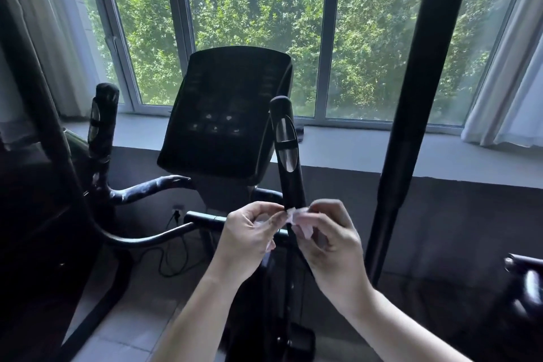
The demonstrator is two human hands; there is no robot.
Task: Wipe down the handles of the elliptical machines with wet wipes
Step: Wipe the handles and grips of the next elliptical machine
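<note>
Window behind — both hands pinch wipe (296,219) around handle (289,156).

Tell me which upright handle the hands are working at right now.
The right upright handle, beside the console. Both hands hold the wet wipe at its base; the left upright handle stands untouched.

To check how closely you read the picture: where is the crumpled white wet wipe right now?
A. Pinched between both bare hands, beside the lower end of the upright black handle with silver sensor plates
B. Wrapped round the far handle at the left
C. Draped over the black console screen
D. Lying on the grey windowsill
A: the crumpled white wet wipe sits between the left hand and right hand, at the foot of the upright black handle.
</note>
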